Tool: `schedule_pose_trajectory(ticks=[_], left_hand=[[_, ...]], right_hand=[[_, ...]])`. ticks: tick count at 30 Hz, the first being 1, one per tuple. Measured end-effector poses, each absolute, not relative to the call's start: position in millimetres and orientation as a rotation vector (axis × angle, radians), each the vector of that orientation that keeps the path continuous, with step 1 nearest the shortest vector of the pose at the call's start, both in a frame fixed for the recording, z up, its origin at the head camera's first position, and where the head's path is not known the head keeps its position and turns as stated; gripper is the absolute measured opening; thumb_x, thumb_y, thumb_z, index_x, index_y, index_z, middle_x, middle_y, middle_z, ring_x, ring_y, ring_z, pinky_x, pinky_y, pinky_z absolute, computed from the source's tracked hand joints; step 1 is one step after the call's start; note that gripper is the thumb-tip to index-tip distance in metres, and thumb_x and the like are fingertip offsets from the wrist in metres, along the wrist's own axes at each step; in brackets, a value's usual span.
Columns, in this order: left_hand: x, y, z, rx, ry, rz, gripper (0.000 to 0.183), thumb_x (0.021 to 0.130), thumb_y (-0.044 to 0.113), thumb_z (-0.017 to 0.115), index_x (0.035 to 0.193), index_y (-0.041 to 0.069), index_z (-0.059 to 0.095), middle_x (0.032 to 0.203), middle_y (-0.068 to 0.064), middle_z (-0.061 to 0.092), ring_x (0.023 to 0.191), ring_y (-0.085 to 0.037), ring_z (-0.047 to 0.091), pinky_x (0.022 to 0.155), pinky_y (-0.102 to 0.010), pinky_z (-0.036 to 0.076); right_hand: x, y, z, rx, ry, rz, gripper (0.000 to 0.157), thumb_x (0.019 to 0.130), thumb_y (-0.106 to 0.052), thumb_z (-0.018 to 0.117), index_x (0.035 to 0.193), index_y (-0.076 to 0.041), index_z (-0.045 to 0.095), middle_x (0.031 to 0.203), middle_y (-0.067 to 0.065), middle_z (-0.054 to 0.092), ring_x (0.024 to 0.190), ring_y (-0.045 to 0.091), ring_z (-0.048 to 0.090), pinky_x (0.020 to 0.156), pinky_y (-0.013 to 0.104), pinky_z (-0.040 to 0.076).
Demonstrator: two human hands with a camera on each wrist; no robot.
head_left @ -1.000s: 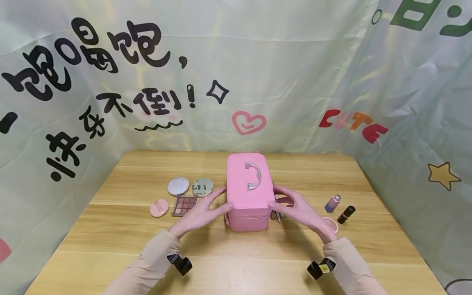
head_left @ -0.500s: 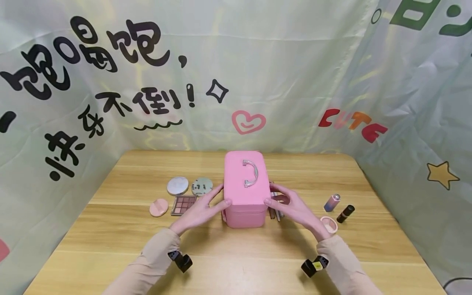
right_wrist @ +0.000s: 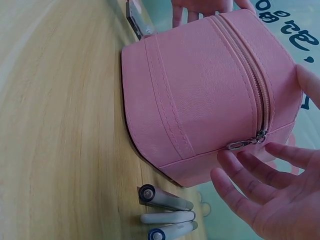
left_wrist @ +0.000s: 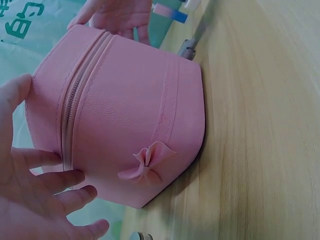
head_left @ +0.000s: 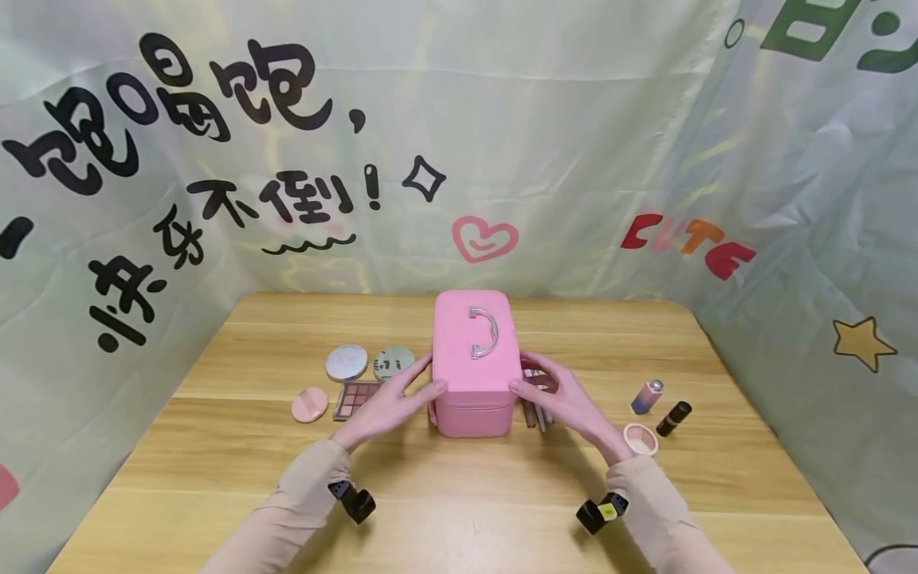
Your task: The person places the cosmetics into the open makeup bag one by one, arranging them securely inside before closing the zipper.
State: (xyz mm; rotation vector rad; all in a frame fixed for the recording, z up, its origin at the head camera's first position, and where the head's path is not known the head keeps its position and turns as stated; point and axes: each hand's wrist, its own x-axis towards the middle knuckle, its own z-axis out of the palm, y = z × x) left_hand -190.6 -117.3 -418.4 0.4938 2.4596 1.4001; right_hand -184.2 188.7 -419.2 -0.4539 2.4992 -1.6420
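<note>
A pink zipped cosmetic case (head_left: pixel 476 343) with a silver handle stands upright on the wooden table, its lid down. At its left side is my left hand (head_left: pixel 390 405), thumb at the lid's front edge and fingers extended along the side. My right hand (head_left: pixel 566 399) mirrors this on the right side. A pink bow (left_wrist: pixel 147 167) decorates the case's left side in the left wrist view. The metal zipper pull (right_wrist: pixel 245 142) lies by my right fingertips in the right wrist view. Several pen-like sticks (right_wrist: pixel 167 200) lie right of the case, partly hidden by my right hand in the head view.
Left of the case lie an eyeshadow palette (head_left: pixel 353 399), a pink powder puff (head_left: pixel 310 405) and two round compacts, one white (head_left: pixel 347 363), one green-grey (head_left: pixel 393 362). On the right are a pink-blue tube (head_left: pixel 647 396), a black tube (head_left: pixel 674 418) and a small pink round item (head_left: pixel 641 439).
The case has shifted slightly toward the back and left, with both hands following it. More of the sticks and of the pink round item at the right now shows.
</note>
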Motion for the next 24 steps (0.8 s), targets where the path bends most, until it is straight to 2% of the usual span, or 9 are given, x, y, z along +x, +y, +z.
schedule_pose_trajectory(ticks=[5,13,19,24], left_hand=[[-191.1,-116.7,-419.2,0.499,2.440,1.420,0.073,0.100,0.054,0.052,0.161,0.027,0.022,0.169,-0.006,0.023,0.157,-0.033,0.018,0.123,-0.064,0.017],[-191.8,-112.3,-420.2,0.561,2.519,1.366,0.071,0.102,0.049,0.049,0.160,0.015,0.024,0.171,-0.011,0.010,0.157,-0.039,0.009,0.122,-0.067,0.011],[-189.0,-110.9,-419.0,0.530,2.526,1.363,0.073,0.101,0.052,0.050,0.160,0.019,0.023,0.172,-0.007,0.004,0.158,-0.039,0.004,0.119,-0.072,0.010],[-187.9,-110.4,-417.2,0.531,2.535,1.377,0.074,0.100,0.053,0.052,0.161,0.024,0.021,0.172,-0.003,0.001,0.158,-0.038,0.002,0.118,-0.074,0.010]], right_hand=[[-184.7,188.2,-420.1,-0.444,2.494,-1.645,0.062,0.097,-0.025,0.065,0.151,-0.002,0.042,0.142,0.024,0.055,0.121,0.036,0.062,0.106,0.048,0.048],[-183.4,190.7,-419.9,-0.442,2.473,-1.672,0.061,0.097,-0.025,0.066,0.150,-0.006,0.043,0.146,0.022,0.051,0.126,0.037,0.059,0.102,0.040,0.049],[-183.2,191.2,-418.9,-0.426,2.463,-1.704,0.060,0.096,-0.023,0.067,0.149,-0.006,0.046,0.145,0.020,0.053,0.124,0.034,0.059,0.100,0.037,0.049],[-183.9,190.6,-418.7,-0.433,2.467,-1.722,0.057,0.095,-0.021,0.068,0.146,-0.004,0.048,0.142,0.022,0.055,0.125,0.037,0.057,0.102,0.040,0.048]])
